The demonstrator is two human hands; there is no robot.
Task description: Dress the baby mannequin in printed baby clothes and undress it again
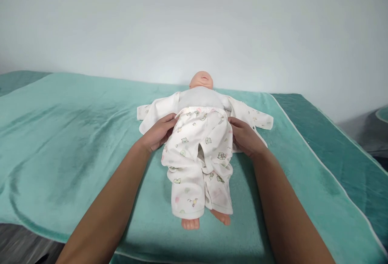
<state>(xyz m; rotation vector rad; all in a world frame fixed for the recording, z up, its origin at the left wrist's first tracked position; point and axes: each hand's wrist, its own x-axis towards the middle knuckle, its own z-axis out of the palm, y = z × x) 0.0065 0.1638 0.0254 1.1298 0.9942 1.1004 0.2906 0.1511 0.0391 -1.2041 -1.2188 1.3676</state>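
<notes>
A baby doll [201,80] lies on its back on a teal blanket [75,135], head away from me, bare feet [190,223] toward me. It wears white printed trousers [198,159] and lies on an opened white jacket [251,114] with sleeves spread to both sides. My left hand [159,132] grips the waistband at the doll's left-hand side in view, fingers curled on the fabric. My right hand [244,135] holds the waistband on the other side, fingers closed on it. The doll's grey torso [200,96] shows above the waistband.
The teal blanket covers a wide padded surface with a white-piped edge [318,159] running along the right. A plain white wall [194,26] stands behind. A darker teal layer [348,155] shows at right, and floor is visible at the far right and lower left.
</notes>
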